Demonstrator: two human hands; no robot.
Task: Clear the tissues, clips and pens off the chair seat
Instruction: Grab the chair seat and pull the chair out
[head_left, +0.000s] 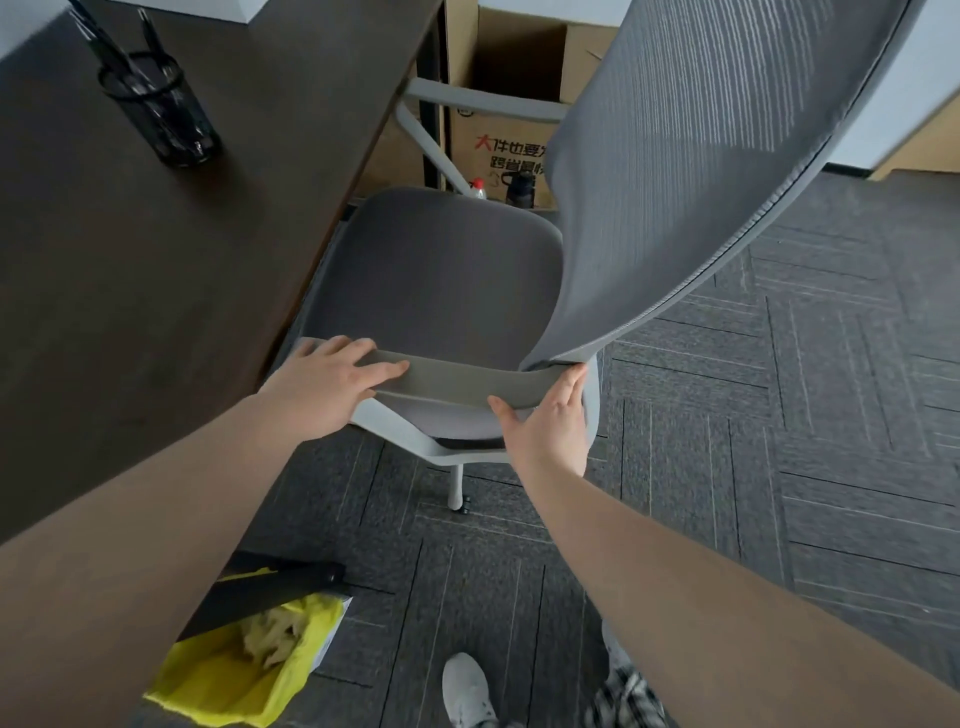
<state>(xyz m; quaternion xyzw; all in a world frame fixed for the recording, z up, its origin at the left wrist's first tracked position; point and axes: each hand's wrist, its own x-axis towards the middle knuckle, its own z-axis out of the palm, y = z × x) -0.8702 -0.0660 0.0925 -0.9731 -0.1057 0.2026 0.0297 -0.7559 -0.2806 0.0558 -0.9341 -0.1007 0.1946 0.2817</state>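
Observation:
The grey chair seat lies bare, with no tissues, clips or pens showing on it. The near grey armrest runs across its front edge. My left hand lies over the armrest's left end with its fingers wrapped on top. My right hand grips the right end, thumb underneath, close to the mesh backrest. Crumpled tissues sit inside the yellow-lined bin at the lower left. A black mesh pen holder with pens stands on the desk.
The dark desk fills the left side, its edge close to the chair. An open cardboard box and two bottles stand behind the chair. My shoe is on the grey carpet tiles below.

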